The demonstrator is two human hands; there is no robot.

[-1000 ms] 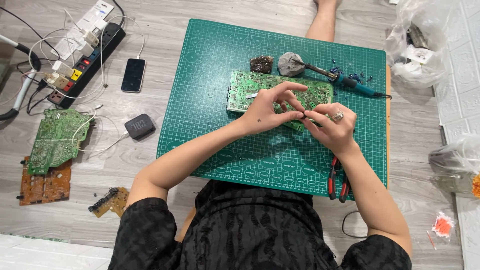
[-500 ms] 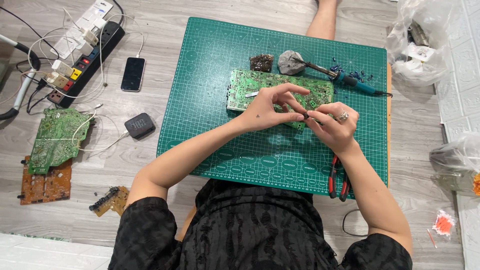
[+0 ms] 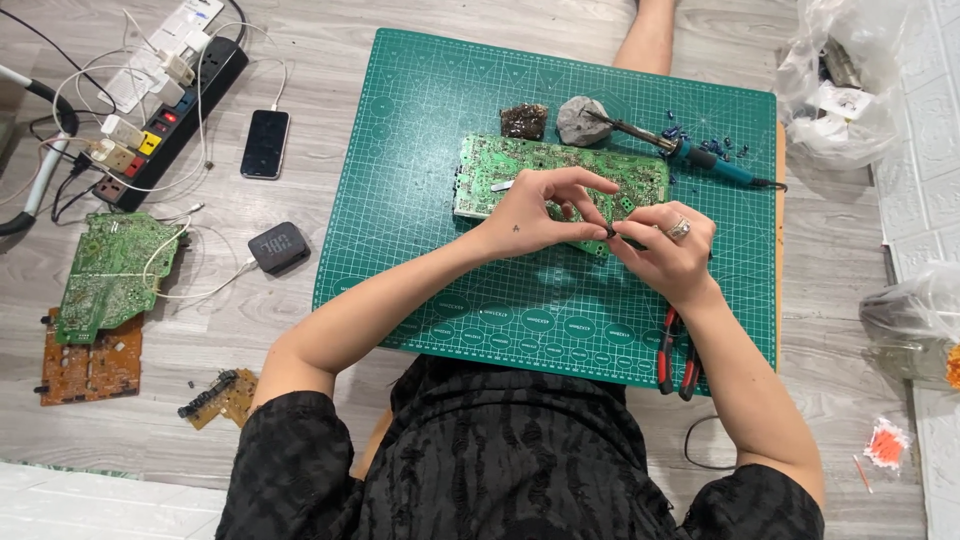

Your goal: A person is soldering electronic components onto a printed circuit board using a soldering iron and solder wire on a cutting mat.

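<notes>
Your left hand (image 3: 530,215) and right hand (image 3: 668,250) are meeting fingertip to fingertip over the green circuit board (image 3: 520,175), both pinching closed on 1 small dark component (image 3: 610,232) between them. The board is lying flat on the green cutting mat (image 3: 450,300), which is resting on the floor rather than a counter. Judging by the loose blue bits near the soldering iron (image 3: 690,152), some parts are already coming off, while most of the board is looking untouched. The red-handled pliers (image 3: 678,355) are lying idle beside your right forearm. Against the earlier frames, your hands are staying in nearly the same spot, with only the fingers shifting slightly.
</notes>
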